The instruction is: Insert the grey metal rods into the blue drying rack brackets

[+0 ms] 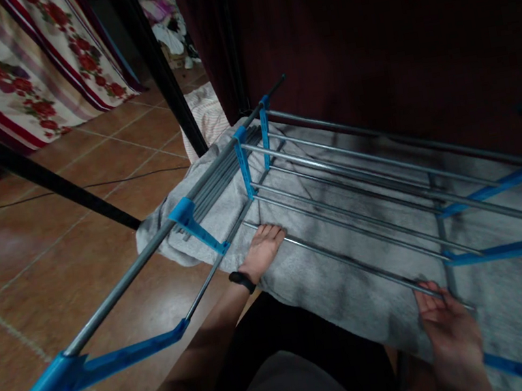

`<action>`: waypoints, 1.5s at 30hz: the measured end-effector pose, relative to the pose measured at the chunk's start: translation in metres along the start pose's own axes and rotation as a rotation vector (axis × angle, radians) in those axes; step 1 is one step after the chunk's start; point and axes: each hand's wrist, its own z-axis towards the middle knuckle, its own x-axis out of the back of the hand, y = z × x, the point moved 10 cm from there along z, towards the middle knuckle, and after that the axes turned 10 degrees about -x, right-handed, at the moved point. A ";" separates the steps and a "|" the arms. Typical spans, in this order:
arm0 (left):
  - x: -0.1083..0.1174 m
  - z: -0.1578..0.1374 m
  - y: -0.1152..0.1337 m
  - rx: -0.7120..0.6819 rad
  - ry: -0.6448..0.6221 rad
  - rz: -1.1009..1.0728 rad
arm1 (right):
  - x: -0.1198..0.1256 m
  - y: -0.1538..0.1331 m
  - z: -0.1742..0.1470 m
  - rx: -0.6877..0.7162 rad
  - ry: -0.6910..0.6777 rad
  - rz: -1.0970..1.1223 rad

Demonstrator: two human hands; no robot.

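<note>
A metal rack with blue plastic brackets (190, 220) and several grey rods (315, 164) rests on a grey cloth (336, 296). Close to my body, a single grey rod (345, 261) runs from one hand to the other, its two ends sticking out past them. My left hand (265, 246), with a black band at the wrist, is closed over this rod near its left end. Palm up, my right hand (446, 318) grips it near the right end, fingers curled around it. Beyond the left bracket lies a bundle of loose rods (220, 185).
Black metal posts (162, 72) stand at the left, with a dark curtain (317, 48) behind the rack. A flowered curtain (23, 68) hangs over the tiled floor (62, 253), where a thin cable (67, 191) lies. A blue bracket (101, 373) juts out at lower left.
</note>
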 end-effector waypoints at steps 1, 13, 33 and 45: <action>-0.001 0.000 0.002 -0.014 -0.017 0.050 | -0.001 0.002 -0.003 -0.018 0.028 0.004; 0.006 0.001 0.007 -0.046 0.001 0.160 | -0.018 0.015 -0.010 -0.038 0.043 0.038; 0.018 -0.001 0.022 -0.351 0.223 0.136 | -0.052 0.016 -0.023 0.001 -0.020 0.146; 0.017 0.005 0.016 -0.264 0.184 0.118 | -0.066 0.022 -0.027 0.042 -0.054 0.145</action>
